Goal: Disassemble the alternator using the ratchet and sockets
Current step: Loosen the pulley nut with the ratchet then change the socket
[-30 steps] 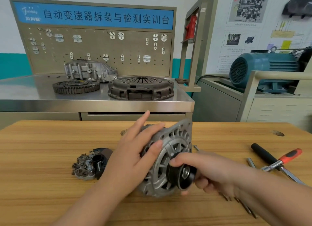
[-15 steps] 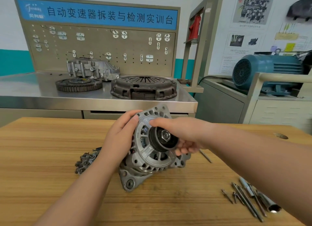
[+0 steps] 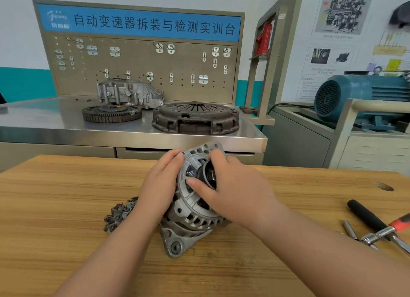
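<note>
Wooden workbench (image 3: 66, 219) in a training workshop, head view. At mid-bench the alternator (image 3: 188, 221) stands tilted on its housing, pulley face turned up toward the camera and one mounting lug nearest the viewer.

The left hand (image 3: 159, 185) lies against the housing's left side, fingers nearly straight and pressed to the rim. The right hand (image 3: 241, 194) wraps the pulley (image 3: 203, 174), thumb on its near side and fingers curled over its far side.

Just left of the alternator, partly behind the left wrist, lies a small dark removed component (image 3: 117, 214). Well apart, at the right edge of the bench, a black-handled tool (image 3: 366, 217) and a red-handled tool (image 3: 401, 222) cross each other beside a short chrome piece (image 3: 350, 230).

Behind stands a steel bench (image 3: 44, 123) bearing a toothed flywheel (image 3: 111, 113), a clutch pressure plate (image 3: 195, 119) and a cast housing (image 3: 128, 93), backed by a pegboard (image 3: 144, 74). A blue electric motor (image 3: 366, 92) sits to the right.
</note>
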Action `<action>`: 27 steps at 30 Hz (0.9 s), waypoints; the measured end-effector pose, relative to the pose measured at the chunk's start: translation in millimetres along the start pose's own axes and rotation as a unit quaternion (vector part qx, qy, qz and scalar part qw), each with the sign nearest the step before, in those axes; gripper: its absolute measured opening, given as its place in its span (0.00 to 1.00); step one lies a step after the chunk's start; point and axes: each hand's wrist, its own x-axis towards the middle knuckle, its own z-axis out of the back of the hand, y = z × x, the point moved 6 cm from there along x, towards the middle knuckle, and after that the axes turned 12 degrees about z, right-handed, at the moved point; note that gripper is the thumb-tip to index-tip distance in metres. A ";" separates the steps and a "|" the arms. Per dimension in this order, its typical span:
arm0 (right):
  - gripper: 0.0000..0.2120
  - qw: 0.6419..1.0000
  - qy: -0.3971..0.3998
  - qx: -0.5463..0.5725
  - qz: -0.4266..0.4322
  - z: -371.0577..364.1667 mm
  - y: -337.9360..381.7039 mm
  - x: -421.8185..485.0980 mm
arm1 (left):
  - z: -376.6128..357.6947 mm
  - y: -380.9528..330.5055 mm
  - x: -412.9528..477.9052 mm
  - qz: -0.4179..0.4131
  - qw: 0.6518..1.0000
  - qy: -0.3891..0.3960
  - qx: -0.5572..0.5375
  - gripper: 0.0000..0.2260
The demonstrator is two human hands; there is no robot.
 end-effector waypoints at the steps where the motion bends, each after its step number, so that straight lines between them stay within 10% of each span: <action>1: 0.30 1.000 0.000 -0.010 0.013 0.4 -1.7 4.6 | 1.1 1.7 0.2 0.004 1.000 -0.008 0.000 0.11; 18: 0.28 0.984 0.055 0.169 0.015 -5.7 -27.7 14.2 | 6.5 21.4 -11.1 0.056 0.994 -0.083 0.051 0.11; 27: 0.11 0.961 -0.016 0.236 -0.141 61.0 -121.3 -78.7 | -47.4 -68.7 -92.0 -0.305 0.926 -0.074 0.210 0.10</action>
